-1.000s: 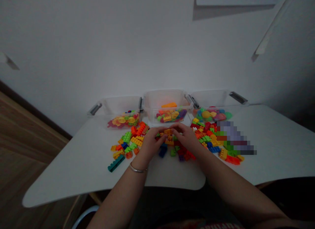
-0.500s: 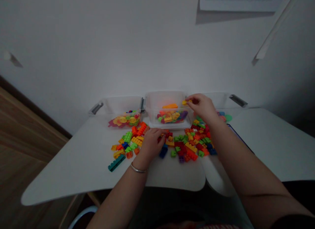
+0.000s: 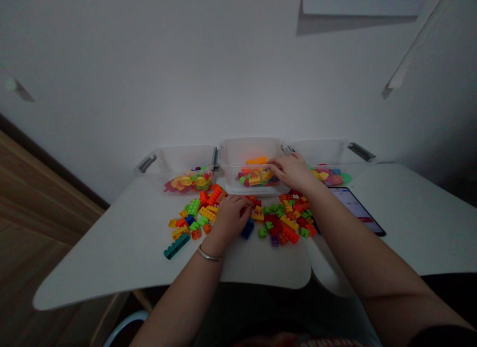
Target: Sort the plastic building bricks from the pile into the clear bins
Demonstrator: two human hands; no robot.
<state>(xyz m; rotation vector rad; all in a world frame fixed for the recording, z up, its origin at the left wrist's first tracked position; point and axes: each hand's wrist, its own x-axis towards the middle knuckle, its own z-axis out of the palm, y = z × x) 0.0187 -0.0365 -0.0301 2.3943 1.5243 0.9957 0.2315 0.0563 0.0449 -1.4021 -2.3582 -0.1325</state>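
My left hand [image 3: 233, 216] rests low over the toy bricks on the table. Its fingers curl beside red and orange bricks [image 3: 254, 202], and whatever they pinch is hidden. A dark blue brick [image 3: 247, 229] lies by its thumb. My right hand [image 3: 292, 172] is in the air at the right front of the middle clear bin [image 3: 257, 190], fingers loosely bent and apart, with no piece visible in them. Inside that bin are mixed bricks [image 3: 255, 175], an orange one on top. Loose bricks [image 3: 286, 222] spread over the table's middle, with a teal long brick [image 3: 177, 246] at left.
The left clear bin [image 3: 184, 155] contains flower-like colourful pieces [image 3: 190, 182]. Round coloured pieces [image 3: 330, 175] show through the right clear bin [image 3: 320, 150]. A phone [image 3: 357, 210] with its screen lit lies right of the bricks. A wall stands behind the bins.
My right hand has moved left and down, from the bins' upper edge to the middle bin's front. The yellow piece it held no longer shows in its fingers. My left hand stays nearly still.
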